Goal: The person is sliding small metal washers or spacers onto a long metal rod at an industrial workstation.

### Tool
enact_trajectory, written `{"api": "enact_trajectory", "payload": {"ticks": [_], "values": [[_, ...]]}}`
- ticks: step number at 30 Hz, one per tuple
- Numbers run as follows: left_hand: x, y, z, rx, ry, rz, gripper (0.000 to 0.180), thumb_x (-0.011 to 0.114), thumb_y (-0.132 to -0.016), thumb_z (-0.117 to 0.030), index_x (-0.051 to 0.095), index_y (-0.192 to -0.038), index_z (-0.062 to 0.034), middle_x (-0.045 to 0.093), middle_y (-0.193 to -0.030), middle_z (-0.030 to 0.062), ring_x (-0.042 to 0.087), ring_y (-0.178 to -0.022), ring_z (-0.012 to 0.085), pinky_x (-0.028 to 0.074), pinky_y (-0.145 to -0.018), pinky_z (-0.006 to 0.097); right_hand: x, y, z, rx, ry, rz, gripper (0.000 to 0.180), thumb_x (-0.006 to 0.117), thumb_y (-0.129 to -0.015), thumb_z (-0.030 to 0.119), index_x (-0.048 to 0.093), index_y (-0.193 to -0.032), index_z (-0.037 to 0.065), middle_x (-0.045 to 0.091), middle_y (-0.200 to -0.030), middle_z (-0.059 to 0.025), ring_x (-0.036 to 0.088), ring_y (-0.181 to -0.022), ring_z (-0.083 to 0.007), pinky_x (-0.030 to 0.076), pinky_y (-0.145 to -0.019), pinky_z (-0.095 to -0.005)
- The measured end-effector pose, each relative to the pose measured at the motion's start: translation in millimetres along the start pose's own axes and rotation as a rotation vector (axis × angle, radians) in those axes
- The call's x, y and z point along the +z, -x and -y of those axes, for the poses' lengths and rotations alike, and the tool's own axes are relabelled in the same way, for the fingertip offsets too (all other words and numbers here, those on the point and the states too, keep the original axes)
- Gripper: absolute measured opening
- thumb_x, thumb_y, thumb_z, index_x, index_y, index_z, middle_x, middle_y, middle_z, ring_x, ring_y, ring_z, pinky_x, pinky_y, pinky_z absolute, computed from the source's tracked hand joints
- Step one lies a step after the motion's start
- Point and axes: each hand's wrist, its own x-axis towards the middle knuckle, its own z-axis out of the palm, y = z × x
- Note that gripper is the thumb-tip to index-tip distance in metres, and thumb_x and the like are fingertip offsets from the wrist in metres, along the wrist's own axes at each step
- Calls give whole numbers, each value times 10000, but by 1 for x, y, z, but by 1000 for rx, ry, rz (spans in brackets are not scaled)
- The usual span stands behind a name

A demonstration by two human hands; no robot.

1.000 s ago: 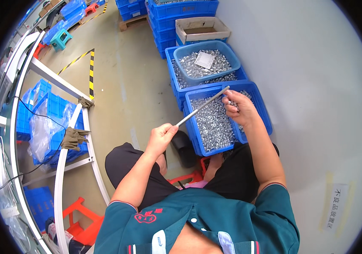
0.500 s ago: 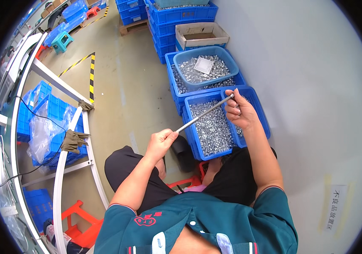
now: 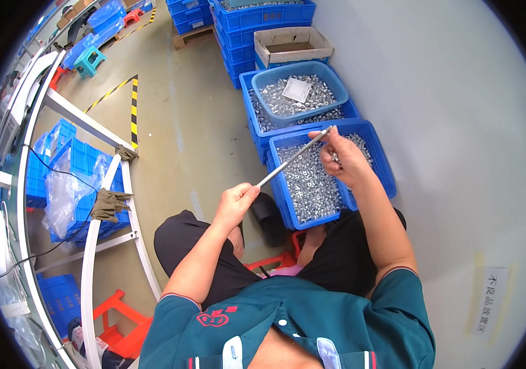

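My left hand (image 3: 234, 205) is closed around the near end of a thin grey metal rod (image 3: 290, 161). The rod slants up to the right, over a blue bin full of small silver metal parts (image 3: 308, 184). At its far end, my right hand (image 3: 347, 161) has its thumb and index finger against the tip. The other fingers are curled, and a few small metal parts (image 3: 335, 158) show within them. Whether a part sits on the rod's tip is too small to tell.
Beyond the bin, a light-blue basin (image 3: 263, 80) of similar parts rests on another blue crate. A cardboard box (image 3: 263, 46) and stacked blue crates (image 3: 233, 38) stand farther off. The wall (image 3: 447, 123) runs along the right; a white metal frame (image 3: 90, 270) stands left.
My right thumb and fingers have shifted on the rod's tip and opened somewhat, showing small parts in the hand. The rod's far end has moved slightly left and up.
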Motion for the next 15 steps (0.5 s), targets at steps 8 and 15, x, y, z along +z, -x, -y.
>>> {"api": "enact_trajectory", "payload": {"ticks": [8, 15], "values": [[-1, -3, 3, -15, 62, -1, 361, 575, -900, -298, 494, -635, -67, 404, -590, -74, 345, -558, 24, 286, -489, 208, -22, -10, -17, 229, -458, -136, 218, 573, -859, 145, 496, -997, -6, 530, -795, -63, 420, -515, -63, 293, -360, -163], [-4, -1, 4, -10, 15, 0, 353, 581, -894, -302, 520, -655, -50, 439, -597, -63, 375, -565, 27, 312, -501, 206, -33, -10, -12, 115, -488, -11, 158, 543, -856, 34, 525, -1013, 35, 566, -843, -60, 395, -482, -19, 276, -342, -145]]}}
